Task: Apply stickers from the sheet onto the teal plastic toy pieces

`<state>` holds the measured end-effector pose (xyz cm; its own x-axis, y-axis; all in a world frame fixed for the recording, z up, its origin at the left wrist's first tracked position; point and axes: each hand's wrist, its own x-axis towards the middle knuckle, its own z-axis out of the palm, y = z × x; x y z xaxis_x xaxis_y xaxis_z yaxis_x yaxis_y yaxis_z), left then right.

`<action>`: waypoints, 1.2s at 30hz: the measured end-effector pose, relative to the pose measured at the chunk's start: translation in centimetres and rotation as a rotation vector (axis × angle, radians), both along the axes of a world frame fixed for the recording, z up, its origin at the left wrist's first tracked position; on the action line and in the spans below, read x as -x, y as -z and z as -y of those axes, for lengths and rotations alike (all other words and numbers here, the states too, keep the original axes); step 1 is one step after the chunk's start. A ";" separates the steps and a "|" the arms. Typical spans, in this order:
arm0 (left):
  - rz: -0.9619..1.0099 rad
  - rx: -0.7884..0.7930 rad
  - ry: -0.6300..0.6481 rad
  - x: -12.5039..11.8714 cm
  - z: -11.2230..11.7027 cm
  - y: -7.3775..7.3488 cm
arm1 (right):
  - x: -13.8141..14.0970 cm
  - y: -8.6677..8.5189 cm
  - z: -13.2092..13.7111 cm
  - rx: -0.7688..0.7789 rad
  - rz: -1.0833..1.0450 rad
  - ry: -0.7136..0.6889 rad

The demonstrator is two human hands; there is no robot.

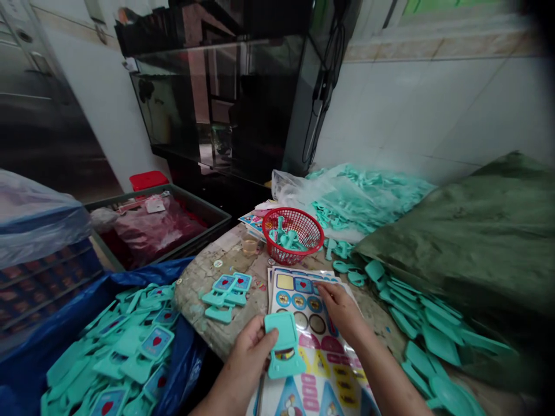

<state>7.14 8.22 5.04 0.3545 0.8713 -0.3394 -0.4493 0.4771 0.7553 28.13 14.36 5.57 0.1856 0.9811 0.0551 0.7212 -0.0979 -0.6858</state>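
Observation:
My left hand (249, 359) grips a teal plastic toy piece (281, 330), with a plain square panel at its top and a cut-out below. It is held above a stack of printed sticker sheets (289, 300). My right hand (344, 309) is over the top sheet, its fingertips pinched at a small blue sticker (316, 286) in the upper row. Next to it is a blue sticker with a red heart (302, 284). To the left of the sheets lies a small pile of teal pieces with heart stickers (229, 289) on their panels.
A red mesh basket (318, 249) with small teal parts stands behind the sheets. Clear plastic (295, 188) covers more teal parts at the back. Teal pieces (437, 341) lie right, beside a green sack (468, 225). A blue bag (191, 341) of stickered pieces is at lower left.

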 end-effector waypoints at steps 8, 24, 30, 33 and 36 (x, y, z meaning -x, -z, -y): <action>0.051 0.097 0.026 -1.0 -1.4 1.7 | -0.5 3.0 -1.5 0.008 0.207 0.040; -0.018 0.160 0.025 -1.3 -1.7 1.3 | -0.5 2.3 -1.7 0.102 -0.220 0.150; -0.038 0.127 -0.009 -1.6 -1.7 2.2 | -0.5 -0.6 -0.4 0.114 -0.749 0.057; -0.038 0.109 -0.023 -1.6 -1.6 2.3 | -0.8 -2.5 0.9 0.030 -0.918 0.041; -0.025 0.089 -0.021 -1.5 -1.5 1.9 | -1.0 -3.8 2.6 -0.017 -1.051 0.029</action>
<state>8.65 9.68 3.11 0.3267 0.8444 -0.4245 -0.4417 0.5335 0.7213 29.12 11.73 9.37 0.1712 0.9762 -0.1333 -0.2402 -0.0899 -0.9666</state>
